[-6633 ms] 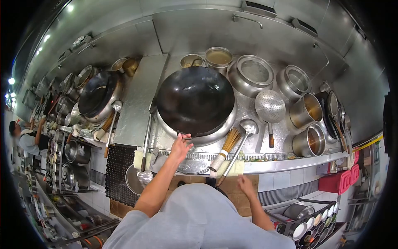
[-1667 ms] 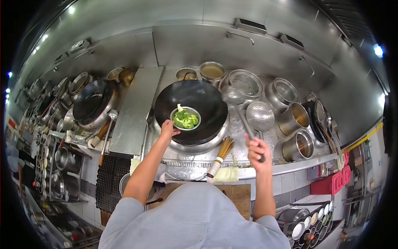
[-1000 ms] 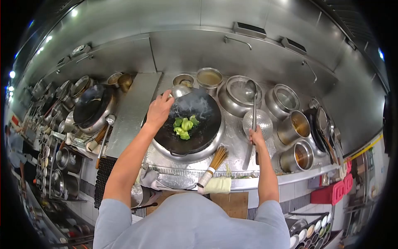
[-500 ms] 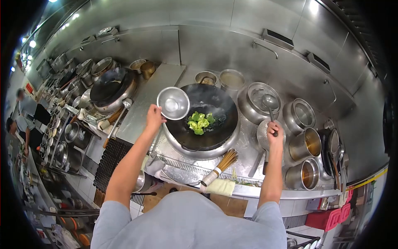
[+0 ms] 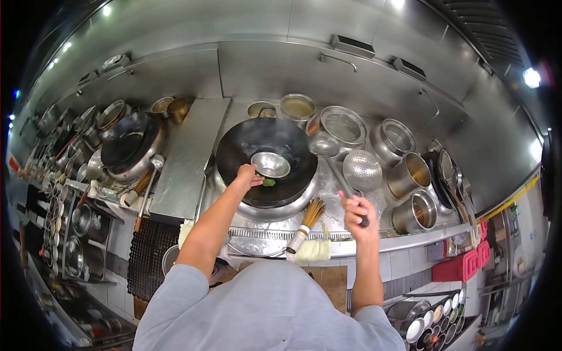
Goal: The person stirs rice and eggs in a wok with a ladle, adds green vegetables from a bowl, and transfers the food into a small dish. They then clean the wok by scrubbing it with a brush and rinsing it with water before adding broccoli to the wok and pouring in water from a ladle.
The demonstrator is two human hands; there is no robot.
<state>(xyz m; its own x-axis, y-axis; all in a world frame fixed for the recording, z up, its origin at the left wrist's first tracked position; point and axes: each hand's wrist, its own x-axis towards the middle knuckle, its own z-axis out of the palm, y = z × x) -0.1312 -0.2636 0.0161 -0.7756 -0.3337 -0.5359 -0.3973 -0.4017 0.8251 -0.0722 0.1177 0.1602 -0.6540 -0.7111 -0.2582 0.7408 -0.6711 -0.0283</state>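
My left hand (image 5: 250, 176) grips the rim of a shiny metal bowl (image 5: 271, 164), held low inside a large black wok (image 5: 237, 140). A bit of green leafy vegetable (image 5: 268, 182) shows just below the bowl, near my fingertips; the bowl or my hand may cover more of it. Wrapped around the dark handle end of a ladle (image 5: 324, 144) is my right hand (image 5: 359, 217). The ladle's cup hangs by the wok's right rim. Close to its shaft lies a round perforated skimmer (image 5: 362, 170).
In front of the wok lie a bamboo brush (image 5: 307, 224) and a folded cloth (image 5: 313, 251). Lidded pots (image 5: 344, 126) and pots of brown liquid (image 5: 410, 174) line the right. Another wok (image 5: 132, 140) stands left. Seasoning containers (image 5: 438, 316) sit at lower right.
My left hand has brought the bowl down into the wok, over the vegetables. My right hand has drawn back toward me, and the ladle now hangs nearer the wok. The view has shifted.
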